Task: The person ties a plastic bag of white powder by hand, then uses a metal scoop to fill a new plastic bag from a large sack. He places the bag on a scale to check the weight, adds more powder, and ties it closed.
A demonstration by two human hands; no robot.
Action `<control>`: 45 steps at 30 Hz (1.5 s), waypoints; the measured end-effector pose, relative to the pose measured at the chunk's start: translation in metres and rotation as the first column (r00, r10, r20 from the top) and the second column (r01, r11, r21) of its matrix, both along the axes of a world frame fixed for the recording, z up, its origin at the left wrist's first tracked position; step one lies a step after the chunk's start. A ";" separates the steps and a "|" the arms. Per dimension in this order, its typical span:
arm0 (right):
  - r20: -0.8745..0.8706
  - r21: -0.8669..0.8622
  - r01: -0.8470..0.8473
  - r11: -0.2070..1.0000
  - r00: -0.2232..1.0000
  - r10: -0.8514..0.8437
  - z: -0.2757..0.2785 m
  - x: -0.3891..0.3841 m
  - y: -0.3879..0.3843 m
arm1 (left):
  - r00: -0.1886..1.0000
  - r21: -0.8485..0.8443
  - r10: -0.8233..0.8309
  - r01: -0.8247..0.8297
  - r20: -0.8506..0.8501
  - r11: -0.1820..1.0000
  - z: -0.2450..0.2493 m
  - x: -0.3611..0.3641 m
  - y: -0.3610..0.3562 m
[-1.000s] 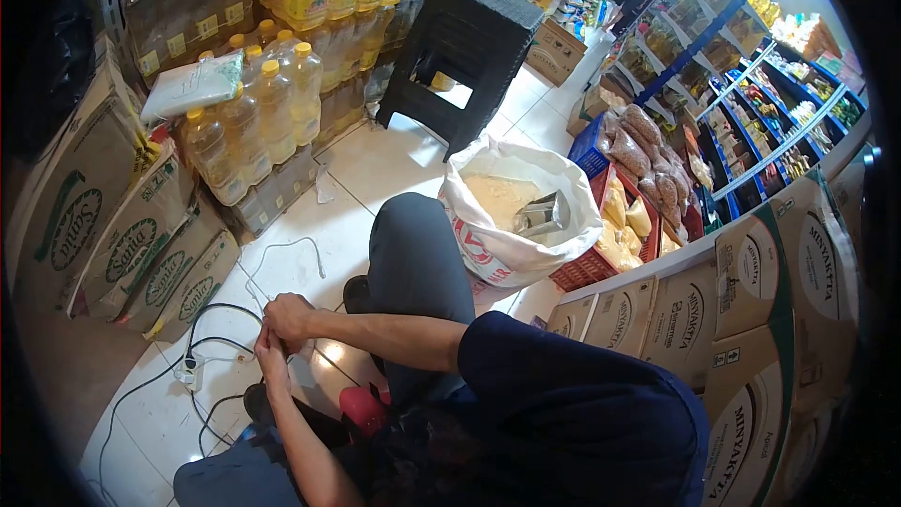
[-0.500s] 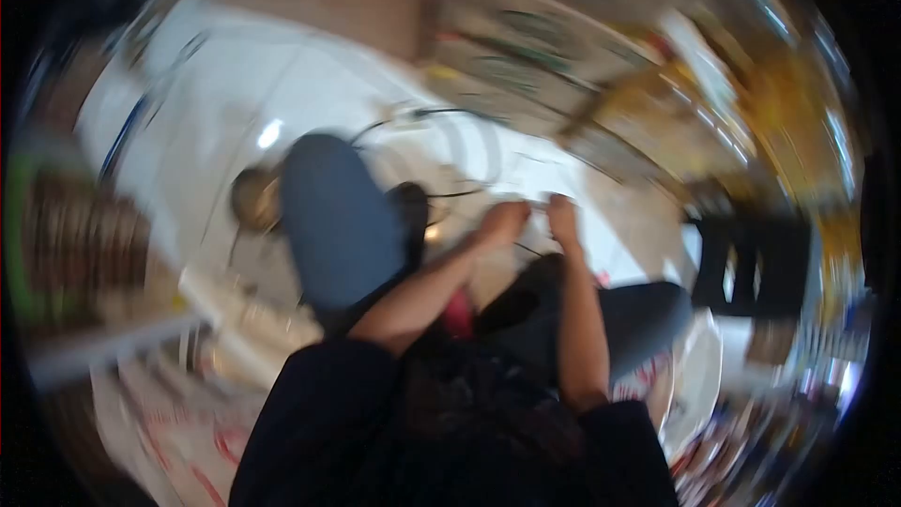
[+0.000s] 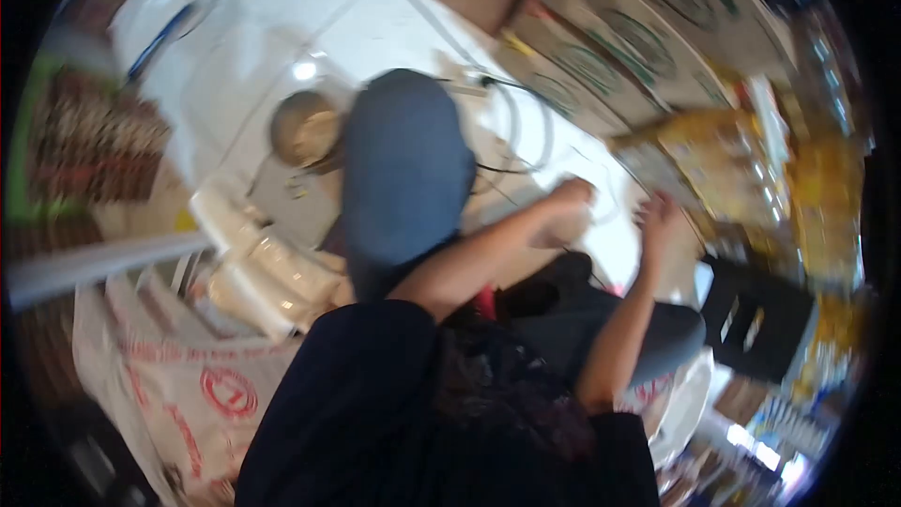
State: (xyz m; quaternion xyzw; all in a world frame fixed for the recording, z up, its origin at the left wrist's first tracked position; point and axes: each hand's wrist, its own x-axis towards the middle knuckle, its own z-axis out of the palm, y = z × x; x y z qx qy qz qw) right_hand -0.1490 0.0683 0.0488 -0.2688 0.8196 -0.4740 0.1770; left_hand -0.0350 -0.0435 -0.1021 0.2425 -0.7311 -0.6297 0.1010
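Note:
My left hand is closed over the pale floor, its fingers curled round something I cannot make out. To its right, apart from it, my right hand has its fingers bent and smeared by motion; whether it holds anything is unclear. A dark cable lies on the white floor to the left of my hands. My bent knee in grey-blue cloth rises left of my left forearm.
A round metallic bowl-like object is beside my knee. Cardboard boxes and yellow packs stand at upper right, a black slotted object at right. Cream wrapped packs and a printed sack lie lower left.
My hands have moved apart, the right one going further right. The view has turned and shifted, so the knee, boxes and floor sit elsewhere in it.

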 end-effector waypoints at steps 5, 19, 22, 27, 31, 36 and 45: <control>-0.312 -0.007 -0.094 0.996 0.946 0.087 0.005 0.028 -0.014 | 0.690 0.020 0.638 -0.684 0.344 0.729 0.009 0.056 -0.036; 0.110 0.891 -0.311 0.331 0.855 0.507 -0.240 0.098 0.008 | 0.556 -0.375 0.499 -0.329 0.665 0.867 0.011 0.097 -0.031; 0.500 0.804 -0.567 0.180 0.807 0.314 -0.163 0.074 -0.028 | 0.552 -0.374 0.472 -0.287 0.688 0.882 0.006 0.095 -0.027; 0.145 0.711 -0.462 0.530 0.834 0.532 -0.187 0.093 -0.028 | 0.512 -0.360 0.431 -0.237 0.743 0.902 -0.005 0.097 -0.021; 0.208 0.800 -0.467 0.378 0.806 0.555 -0.204 0.080 -0.038 | 0.525 -0.352 0.413 -0.217 0.744 0.910 -0.004 0.096 -0.021; 0.215 0.626 -0.579 0.522 0.772 0.598 -0.201 0.098 -0.061 | 0.527 -0.376 0.442 -0.234 0.726 0.897 -0.016 0.096 -0.020; 0.224 0.561 -0.515 0.648 0.848 0.481 -0.198 0.093 -0.078 | 0.540 -0.354 0.410 -0.210 0.735 0.911 -0.016 0.098 -0.016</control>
